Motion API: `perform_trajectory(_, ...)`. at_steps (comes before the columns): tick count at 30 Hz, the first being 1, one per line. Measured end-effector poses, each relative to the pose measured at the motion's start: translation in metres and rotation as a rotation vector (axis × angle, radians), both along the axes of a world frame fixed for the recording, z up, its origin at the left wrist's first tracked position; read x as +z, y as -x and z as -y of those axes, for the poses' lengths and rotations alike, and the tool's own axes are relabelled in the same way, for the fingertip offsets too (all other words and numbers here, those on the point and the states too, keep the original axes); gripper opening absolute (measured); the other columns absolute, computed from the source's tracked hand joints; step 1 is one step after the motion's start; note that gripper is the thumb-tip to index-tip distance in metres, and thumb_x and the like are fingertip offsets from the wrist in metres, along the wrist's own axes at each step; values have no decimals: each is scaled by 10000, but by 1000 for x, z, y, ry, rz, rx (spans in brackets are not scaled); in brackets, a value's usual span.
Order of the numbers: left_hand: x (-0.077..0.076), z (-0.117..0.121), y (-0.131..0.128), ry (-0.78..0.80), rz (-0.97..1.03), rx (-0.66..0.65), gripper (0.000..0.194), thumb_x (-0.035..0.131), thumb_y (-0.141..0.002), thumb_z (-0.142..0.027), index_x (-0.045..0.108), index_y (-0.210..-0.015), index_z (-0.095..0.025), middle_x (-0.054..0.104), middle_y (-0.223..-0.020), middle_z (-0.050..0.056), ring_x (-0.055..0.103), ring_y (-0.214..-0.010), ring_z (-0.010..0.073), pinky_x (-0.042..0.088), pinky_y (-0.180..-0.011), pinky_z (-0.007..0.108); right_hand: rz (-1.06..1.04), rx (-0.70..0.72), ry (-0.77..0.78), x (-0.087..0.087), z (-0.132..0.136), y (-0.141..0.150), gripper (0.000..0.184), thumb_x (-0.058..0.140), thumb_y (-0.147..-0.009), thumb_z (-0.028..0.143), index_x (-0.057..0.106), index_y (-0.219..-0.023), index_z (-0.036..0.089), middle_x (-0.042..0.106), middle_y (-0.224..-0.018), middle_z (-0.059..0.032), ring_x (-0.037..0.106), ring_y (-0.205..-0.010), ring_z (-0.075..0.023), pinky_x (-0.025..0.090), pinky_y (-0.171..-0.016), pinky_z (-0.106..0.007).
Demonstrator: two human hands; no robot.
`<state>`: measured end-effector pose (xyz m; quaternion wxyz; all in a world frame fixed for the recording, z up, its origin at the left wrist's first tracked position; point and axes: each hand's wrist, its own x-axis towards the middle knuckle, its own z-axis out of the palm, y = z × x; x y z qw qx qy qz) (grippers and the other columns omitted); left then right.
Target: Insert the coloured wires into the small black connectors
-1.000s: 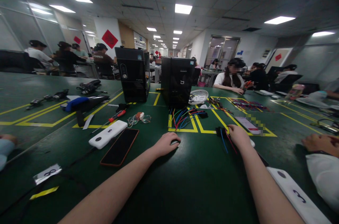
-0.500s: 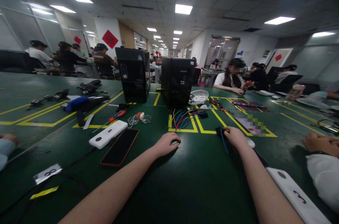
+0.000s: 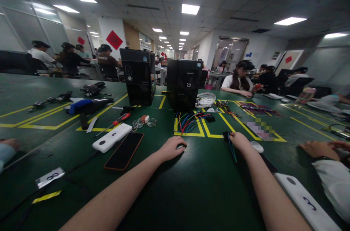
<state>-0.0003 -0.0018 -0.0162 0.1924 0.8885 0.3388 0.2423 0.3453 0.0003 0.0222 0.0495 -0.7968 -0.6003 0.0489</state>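
On a green table [image 3: 197,187], we see a white box [image 3: 112,138] marked 8, a dark phone [image 3: 124,151] just beside it, then our left hand [image 3: 171,148], curled over a small pale object [image 3: 180,147]; whether it grips, we cannot tell. Beyond lie coloured wires [image 3: 188,123] before a black computer tower [image 3: 188,81]. Farther right, our right hand [image 3: 240,141] pinches, fingertips together, a black plug [image 3: 226,135] trailing thin wires [image 3: 232,151] near yellow tape [image 3: 214,136].

We could cross the green tabletop [image 3: 197,187] at lower centre. Two computer towers [image 3: 138,81] block us at upper centre.
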Motion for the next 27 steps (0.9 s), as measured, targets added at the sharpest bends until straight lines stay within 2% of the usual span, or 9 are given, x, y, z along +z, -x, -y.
perform_trajectory(4, 0, 0, 0, 13, 6, -2, 190, 544, -828, -241, 641, -989, -209, 624, -1032, 44, 558, -980, 195, 405, -927, 339, 13, -8, 6, 0, 0, 15, 338, 384, -839, 206, 676, -995, 136, 684, -964, -138, 635, -880, -214, 447, -705, -271)
perform_trajectory(7, -4, -2, -1, 42, 63, 16, 203, 551, -822, -241, 632, -1005, -201, 627, -1031, 48, 565, -973, 195, 415, -920, 332, 3, 70, -8, -1, 4, 48, 366, 341, -873, 217, 647, -1062, 149, 670, -1023, -130, 615, -950, -204, 436, -776, -274)
perform_trajectory(10, -9, -6, -2, 108, 194, 132, 259, 516, -834, -225, 594, -1077, -178, 632, -991, 58, 583, -912, 183, 449, -873, 316, -64, 313, -52, -1, 18, 96, 430, 280, -920, 327, 603, -1141, 149, 646, -1079, -135, 598, -984, -215, 426, -821, -297)
perform_trajectory(12, -12, -9, -2, 124, 274, 214, 255, 476, -851, -211, 589, -1075, -164, 633, -965, 63, 585, -889, 178, 460, -852, 310, -68, 474, -102, -2, 31, 129, 456, 324, -907, 422, 561, -1202, 167, 626, -1112, -127, 583, -996, -224, 420, -841, -308)
perform_trajectory(14, -13, -12, -2, 100, 321, 251, 228, 447, -868, -214, 604, -1025, -163, 630, -984, 67, 579, -913, 179, 455, -861, 310, -56, 656, -155, -4, 44, 155, 438, 383, -893, 389, 513, -1257, 183, 603, -1130, -115, 555, -1019, -218, 409, -868, -307)
perform_trajectory(16, -14, -13, -1, 65, 329, 257, 223, 421, -887, -238, 621, -950, -163, 631, -971, 67, 575, -922, 182, 452, -860, 311, -32, 771, -181, -7, 52, 172, 434, 409, -883, 296, 457, -1306, 209, 604, -1077, -97, 549, -988, -210, 415, -859, -314)
perform_trajectory(19, -15, -15, 0, 33, 296, 255, 264, 394, -903, -268, 632, -878, -157, 635, -910, 67, 578, -888, 189, 455, -835, 314, -6, 799, -246, -13, 55, 182, 469, 415, -868, 204, 407, -1337, 192, 588, -1051, -99, 530, -989, -211, 408, -882, -340)
perform_trajectory(23, -16, -16, 1, 40, 270, 300, 225, 431, -873, -238, 639, -875, -152, 642, -898, 66, 584, -866, 191, 458, -812, 308, -18, 778, -305, -20, 52, 182, 385, 403, -869, 169, 503, -1241, 179, 571, -1050, -104, 529, -965, -199, 420, -866, -335)
perform_trajectory(27, -15, -16, 0, 83, 282, 315, 200, 460, -851, -227, 647, -862, -155, 654, -893, 59, 594, -857, 187, 461, -806, 297, -12, 800, -336, -20, 54, 186, 333, 418, -864, 180, 556, -1168, 176, 566, -1033, -98, 529, -935, -190, 430, -844, -319)
